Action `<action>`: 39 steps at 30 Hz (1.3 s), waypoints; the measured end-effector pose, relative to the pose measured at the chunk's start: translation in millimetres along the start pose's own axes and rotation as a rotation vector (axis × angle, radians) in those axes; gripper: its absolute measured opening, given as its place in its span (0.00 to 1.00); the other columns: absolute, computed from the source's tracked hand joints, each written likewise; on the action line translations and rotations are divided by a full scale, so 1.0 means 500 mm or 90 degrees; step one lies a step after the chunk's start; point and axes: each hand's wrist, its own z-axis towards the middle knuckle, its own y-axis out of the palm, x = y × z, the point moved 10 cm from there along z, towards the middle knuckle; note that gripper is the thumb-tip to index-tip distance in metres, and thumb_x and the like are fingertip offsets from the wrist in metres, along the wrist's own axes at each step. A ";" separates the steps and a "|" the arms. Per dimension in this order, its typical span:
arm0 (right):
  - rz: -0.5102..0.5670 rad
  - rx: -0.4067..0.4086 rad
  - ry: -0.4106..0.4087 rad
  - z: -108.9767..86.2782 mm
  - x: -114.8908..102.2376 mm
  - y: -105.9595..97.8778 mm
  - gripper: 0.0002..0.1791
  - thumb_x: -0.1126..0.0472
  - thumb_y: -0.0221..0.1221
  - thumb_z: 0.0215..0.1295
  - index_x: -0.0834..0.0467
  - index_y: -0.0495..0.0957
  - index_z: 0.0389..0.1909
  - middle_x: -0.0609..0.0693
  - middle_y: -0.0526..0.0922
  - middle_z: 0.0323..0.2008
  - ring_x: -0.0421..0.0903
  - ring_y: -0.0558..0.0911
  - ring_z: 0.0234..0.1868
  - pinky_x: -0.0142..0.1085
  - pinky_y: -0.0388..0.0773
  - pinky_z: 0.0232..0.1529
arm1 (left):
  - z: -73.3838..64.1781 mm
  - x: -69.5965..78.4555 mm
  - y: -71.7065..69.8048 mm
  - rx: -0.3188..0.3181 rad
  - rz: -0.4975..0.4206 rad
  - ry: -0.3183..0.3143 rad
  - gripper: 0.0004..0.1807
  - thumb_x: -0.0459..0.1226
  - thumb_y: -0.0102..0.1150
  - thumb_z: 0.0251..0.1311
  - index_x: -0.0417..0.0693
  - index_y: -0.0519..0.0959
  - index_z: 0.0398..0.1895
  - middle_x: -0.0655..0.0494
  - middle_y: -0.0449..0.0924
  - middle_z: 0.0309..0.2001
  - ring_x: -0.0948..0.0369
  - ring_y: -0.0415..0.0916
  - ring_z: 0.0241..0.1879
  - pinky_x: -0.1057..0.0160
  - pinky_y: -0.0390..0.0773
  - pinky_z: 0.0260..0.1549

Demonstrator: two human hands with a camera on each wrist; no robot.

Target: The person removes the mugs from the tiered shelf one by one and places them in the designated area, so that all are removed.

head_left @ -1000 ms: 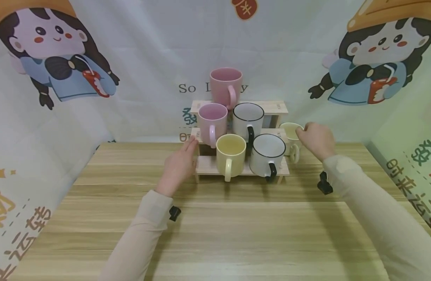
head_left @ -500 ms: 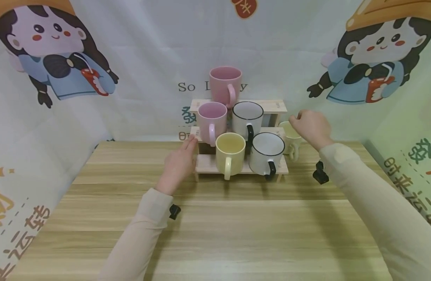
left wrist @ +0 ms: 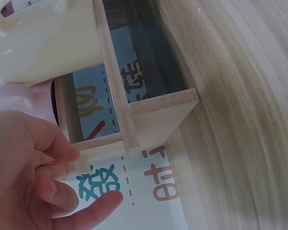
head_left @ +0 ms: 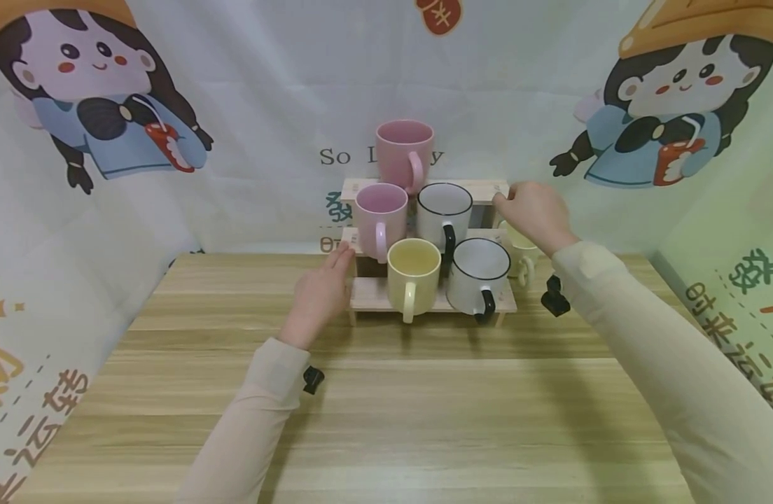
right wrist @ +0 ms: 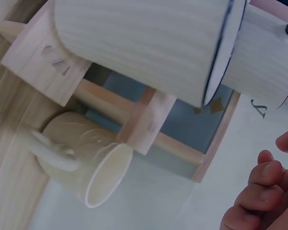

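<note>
In the head view, my left hand [head_left: 321,295] is at the left end of the wooden tiered rack [head_left: 370,294]. The left wrist view shows its thumb and finger pinching the end of the middle shelf [left wrist: 79,165]. My right hand [head_left: 538,215] is by the right end of the top shelf, above a cream mug [head_left: 521,245] on the table. In the right wrist view its fingers [right wrist: 266,196] are loosely curled, thumb apart, with nothing between them. On the rack stand a yellow mug [head_left: 414,276], two black-rimmed white mugs, a lilac mug [head_left: 381,217] and a pink mug [head_left: 404,150].
The rack stands near the back of the wood-grain table [head_left: 424,420]. Behind it hangs a printed cloth [head_left: 267,140], which also covers both sides. The cream mug stands close beside the rack's right side, its handle toward the front.
My right hand has left the cream mug's rim and moved up and left to the top shelf's right end. My left hand stays in place, and the mugs on the rack have not moved.
</note>
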 end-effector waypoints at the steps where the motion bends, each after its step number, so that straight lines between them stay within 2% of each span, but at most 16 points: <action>1: -0.001 -0.001 -0.001 0.002 -0.005 0.000 0.22 0.51 0.43 0.66 0.54 0.60 0.12 0.44 0.58 0.10 0.41 0.56 0.14 0.30 0.50 0.15 | 0.000 -0.001 0.000 -0.001 0.000 0.000 0.36 0.34 0.53 0.60 0.44 0.56 0.73 0.51 0.51 0.75 0.57 0.69 0.21 0.66 0.69 0.14; 5: -0.010 -0.006 -0.005 0.010 -0.031 -0.003 0.22 0.49 0.42 0.65 0.55 0.60 0.12 0.44 0.58 0.10 0.41 0.56 0.15 0.30 0.50 0.15 | 0.000 -0.005 0.000 0.000 -0.001 -0.002 0.36 0.34 0.53 0.60 0.44 0.56 0.73 0.51 0.51 0.75 0.56 0.70 0.22 0.65 0.70 0.15; 10: -0.027 -0.015 -0.011 0.020 -0.069 -0.006 0.23 0.46 0.43 0.65 0.55 0.65 0.14 0.45 0.63 0.12 0.44 0.62 0.17 0.32 0.54 0.16 | -0.002 -0.010 -0.002 0.001 -0.002 -0.005 0.36 0.34 0.53 0.60 0.44 0.57 0.72 0.51 0.51 0.75 0.55 0.72 0.26 0.66 0.70 0.15; 17: -0.020 -0.027 -0.020 0.034 -0.114 0.001 0.23 0.45 0.44 0.65 0.57 0.70 0.20 0.48 0.68 0.18 0.47 0.68 0.24 0.34 0.61 0.21 | -0.005 -0.015 -0.007 -0.001 -0.002 -0.011 0.35 0.34 0.53 0.60 0.44 0.56 0.72 0.51 0.51 0.75 0.55 0.71 0.24 0.66 0.69 0.15; 21: -0.008 -0.029 -0.033 0.042 -0.139 0.007 0.22 0.45 0.44 0.65 0.57 0.69 0.20 0.48 0.68 0.18 0.46 0.67 0.23 0.35 0.62 0.21 | -0.007 -0.020 -0.007 -0.001 -0.002 -0.019 0.35 0.33 0.51 0.60 0.44 0.56 0.72 0.51 0.50 0.75 0.52 0.75 0.32 0.66 0.70 0.16; 27: 0.002 -0.032 -0.048 0.057 -0.179 0.006 0.22 0.45 0.44 0.65 0.55 0.67 0.18 0.47 0.65 0.17 0.45 0.66 0.22 0.34 0.59 0.20 | -0.009 -0.028 -0.010 0.007 -0.004 -0.023 0.35 0.33 0.51 0.59 0.44 0.56 0.73 0.51 0.50 0.75 0.52 0.75 0.30 0.65 0.71 0.16; 28: 0.004 -0.034 -0.049 0.058 -0.185 0.005 0.22 0.45 0.44 0.65 0.55 0.67 0.19 0.47 0.65 0.18 0.45 0.66 0.23 0.34 0.59 0.21 | -0.009 -0.028 -0.011 0.010 -0.005 -0.023 0.36 0.32 0.51 0.59 0.44 0.56 0.72 0.50 0.50 0.75 0.52 0.75 0.32 0.65 0.72 0.16; 30: 0.010 -0.036 -0.050 0.062 -0.193 0.005 0.21 0.45 0.44 0.65 0.56 0.67 0.20 0.48 0.66 0.19 0.46 0.66 0.24 0.34 0.60 0.21 | -0.008 -0.027 -0.010 0.014 -0.001 -0.021 0.36 0.33 0.52 0.59 0.44 0.57 0.72 0.50 0.51 0.75 0.50 0.77 0.45 0.63 0.74 0.19; 32: 0.013 -0.036 -0.051 0.064 -0.197 0.005 0.21 0.45 0.44 0.66 0.57 0.69 0.23 0.49 0.68 0.22 0.47 0.68 0.26 0.35 0.62 0.22 | -0.007 -0.022 -0.005 0.014 0.002 -0.017 0.36 0.32 0.52 0.58 0.44 0.57 0.72 0.51 0.52 0.75 0.49 0.72 0.58 0.61 0.77 0.23; 34: 0.013 -0.038 -0.046 0.065 -0.195 0.004 0.22 0.43 0.44 0.67 0.58 0.71 0.27 0.50 0.71 0.25 0.47 0.70 0.29 0.35 0.64 0.24 | -0.005 -0.015 0.001 0.011 0.003 -0.011 0.36 0.33 0.53 0.58 0.44 0.57 0.72 0.51 0.51 0.75 0.50 0.66 0.65 0.60 0.78 0.25; 35: 0.013 -0.039 -0.044 0.066 -0.194 0.004 0.23 0.42 0.44 0.67 0.58 0.72 0.29 0.51 0.72 0.26 0.48 0.70 0.30 0.35 0.65 0.24 | -0.004 -0.012 0.003 0.011 0.003 -0.007 0.36 0.33 0.53 0.58 0.44 0.57 0.72 0.52 0.52 0.75 0.50 0.62 0.67 0.60 0.79 0.26; 39: 0.015 -0.038 -0.046 0.069 -0.198 0.002 0.27 0.37 0.42 0.66 0.58 0.72 0.34 0.52 0.74 0.30 0.48 0.71 0.32 0.36 0.66 0.26 | 0.000 -0.005 0.004 0.015 -0.004 -0.007 0.36 0.33 0.53 0.58 0.45 0.58 0.72 0.52 0.52 0.75 0.49 0.70 0.61 0.62 0.76 0.21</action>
